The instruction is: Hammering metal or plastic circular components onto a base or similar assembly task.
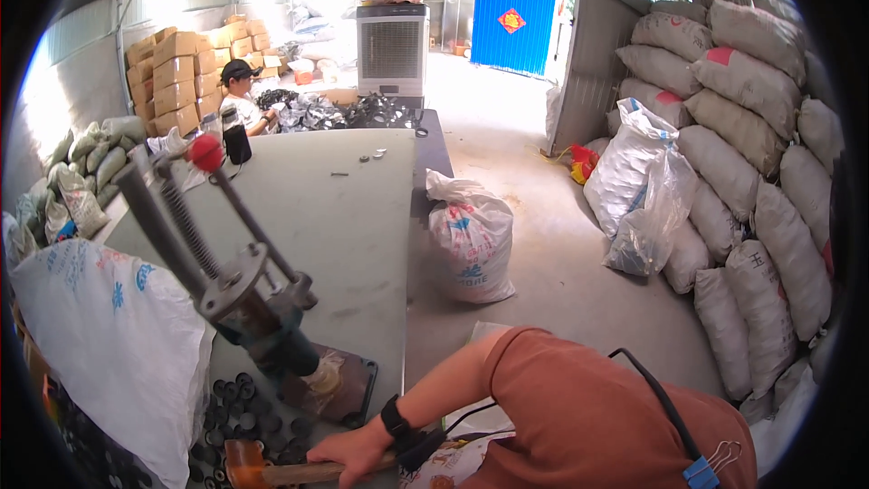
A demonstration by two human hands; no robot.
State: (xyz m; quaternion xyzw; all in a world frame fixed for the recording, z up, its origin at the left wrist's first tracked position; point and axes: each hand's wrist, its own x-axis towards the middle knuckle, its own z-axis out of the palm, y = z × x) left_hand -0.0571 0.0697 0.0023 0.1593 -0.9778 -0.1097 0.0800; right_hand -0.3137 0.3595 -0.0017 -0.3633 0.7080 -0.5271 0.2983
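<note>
My right hand (pixel 351 455), with a dark watch on its wrist, reaches in from the lower right. It is closed round the wooden handle of a mallet (pixel 303 472), whose orange-brown head (pixel 243 465) lies among small round black caps (pixel 237 406) on the table. Just beyond the hand stands a bench press (pixel 249 294) with a spring, a lever ending in a red ball knob (pixel 206 153), and a flat base plate (pixel 358 383). Something pale and translucent (pixel 326 373) sits at the press's lower end. My left hand is out of view.
A grey-green table (pixel 353 235) stretches ahead. A white woven sack (pixel 118 335) lies left. Another sack (pixel 471 240) stands on the floor beside the table; filled sacks (pixel 742 100) are piled along the right. A person (pixel 240 100) sits at the far left near cartons (pixel 176 72).
</note>
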